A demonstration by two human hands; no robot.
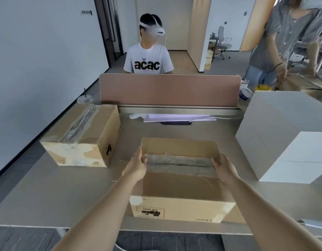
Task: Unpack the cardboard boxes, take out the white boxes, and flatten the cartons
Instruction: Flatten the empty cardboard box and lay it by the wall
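Beige laminate office desk [47, 196], backed by a brown partition [170, 91]. One open carton [174, 211] of matt corrugated card is held between the hands, its long axis running across from one set of fingers to the other, with a grey tape seam [180, 161] exposed along its floor; the left hand [137, 164] and right hand [224, 169] are each clamped on an end wall, thumbs inside, equally near. A sealed carton [80, 140] is set well left of the left fingers, and smooth white boxes [283, 134] right of the right fingers.

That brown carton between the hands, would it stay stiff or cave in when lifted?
Probably it would flex: the carton is open at its far end, a flap standing up, so the walls lack bracing. It may be light, as the left hand and right hand grip only its side walls. Flat-sided, unlikely to roll.
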